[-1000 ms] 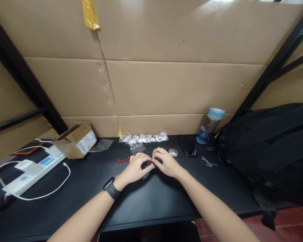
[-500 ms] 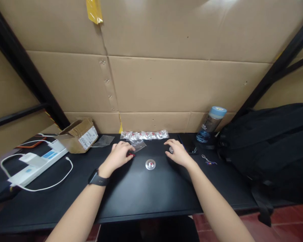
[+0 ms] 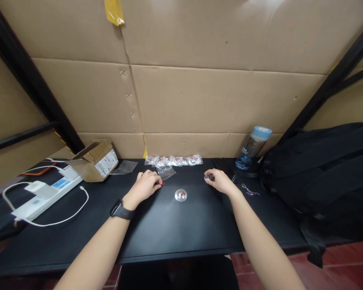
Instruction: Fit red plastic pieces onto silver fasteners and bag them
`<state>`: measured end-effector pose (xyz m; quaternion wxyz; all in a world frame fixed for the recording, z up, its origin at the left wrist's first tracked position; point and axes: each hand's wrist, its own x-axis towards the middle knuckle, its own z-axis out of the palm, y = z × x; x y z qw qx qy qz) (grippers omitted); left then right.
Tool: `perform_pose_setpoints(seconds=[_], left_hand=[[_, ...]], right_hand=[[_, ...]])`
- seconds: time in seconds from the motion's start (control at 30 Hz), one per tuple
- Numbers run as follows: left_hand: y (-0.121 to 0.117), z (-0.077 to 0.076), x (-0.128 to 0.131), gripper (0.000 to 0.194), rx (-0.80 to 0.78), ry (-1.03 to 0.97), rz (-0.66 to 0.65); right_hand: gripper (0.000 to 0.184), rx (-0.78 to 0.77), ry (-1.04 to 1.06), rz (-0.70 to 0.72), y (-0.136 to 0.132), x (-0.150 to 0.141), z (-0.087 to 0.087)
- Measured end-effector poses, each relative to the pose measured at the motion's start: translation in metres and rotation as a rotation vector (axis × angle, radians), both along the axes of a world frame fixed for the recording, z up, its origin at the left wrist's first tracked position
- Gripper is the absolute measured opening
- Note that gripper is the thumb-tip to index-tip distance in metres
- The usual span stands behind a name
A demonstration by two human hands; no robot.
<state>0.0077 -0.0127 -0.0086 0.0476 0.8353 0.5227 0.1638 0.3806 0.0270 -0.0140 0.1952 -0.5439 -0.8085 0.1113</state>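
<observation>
Across the black table (image 3: 199, 233), the hands have parted, leaving a shiny red-centred disc (image 3: 180, 195) flat between them. The right hand (image 3: 220, 181), its fingers loosely curled, touches another clear disc (image 3: 208, 177); the left hand (image 3: 143, 186), fingertips nearly together, is at a small red piece (image 3: 163, 184). Whether either grips firmly, I cannot tell.

The hands (image 3: 181, 182) flank a shiny disc (image 3: 180, 195) on the black table (image 3: 181, 233), near clear packets (image 3: 174, 161).

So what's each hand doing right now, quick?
Left hand: fingertips at a small red piece; grip unclear.
Right hand: closed on a clear disc.
</observation>
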Motion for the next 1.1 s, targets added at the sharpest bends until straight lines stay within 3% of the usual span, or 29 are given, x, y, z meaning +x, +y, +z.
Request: perform_pose_setpoints(seconds=[0.23,0.43,0.63,0.8,0.97,1.1], left_hand=[[0.001,-0.003,-0.003,0.008,-0.009,0.015,0.067],[0.002,-0.001,-0.004,0.008,-0.021,-0.001,0.058],[-0.001,0.004,0.003,0.009,-0.038,-0.097,0.063],[-0.003,0.006,0.010,0.008,-0.060,-0.155,0.053],[-0.004,0.007,0.016,0.019,-0.063,-0.235,0.049],[-0.007,0.008,0.026,0.019,-0.072,-0.352,-0.065]], right_hand=[[0.029,0.005,-0.033,-0.089,-0.003,-0.001,0.003],[0.032,0.033,0.058,-0.084,-0.003,-0.001,0.005],[0.026,0.165,0.325,0.042,-0.009,-0.014,0.013],[0.026,0.146,0.539,0.148,-0.020,-0.039,0.016],[0.028,0.080,0.673,0.239,-0.031,-0.065,0.012],[0.022,0.043,0.778,0.288,-0.039,-0.083,0.008]])
